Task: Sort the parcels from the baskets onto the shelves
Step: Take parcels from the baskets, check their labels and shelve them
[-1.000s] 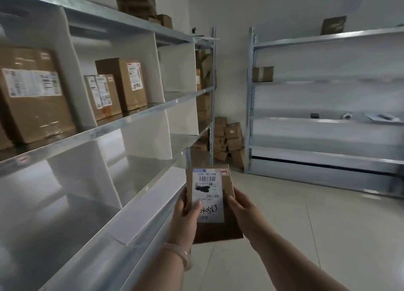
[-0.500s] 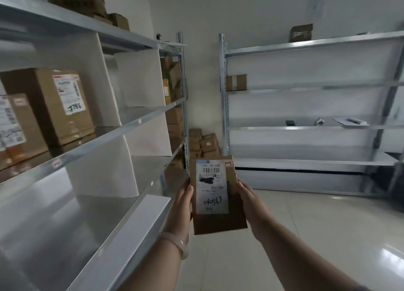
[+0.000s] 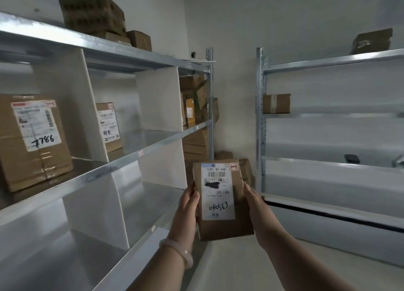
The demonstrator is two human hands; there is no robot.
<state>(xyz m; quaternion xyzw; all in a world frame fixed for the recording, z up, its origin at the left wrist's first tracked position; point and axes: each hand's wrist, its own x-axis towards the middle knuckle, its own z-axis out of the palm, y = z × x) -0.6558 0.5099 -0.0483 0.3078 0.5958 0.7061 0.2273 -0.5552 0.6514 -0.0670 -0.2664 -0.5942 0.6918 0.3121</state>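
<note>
Both hands, left hand (image 3: 185, 205) and right hand (image 3: 258, 205), clasp the labelled parcel (image 3: 220, 201); you're reading it. Next: choose its shelf bay (image 3: 153, 142).

Both forearms are bare, with no sleeves showing anywhere up to the bottom edge of the view. The left hand (image 3: 185, 205) has a pale, smooth, rounded bangle (image 3: 178, 251) around its wrist. The right hand (image 3: 254, 205) wears nothing.
</note>
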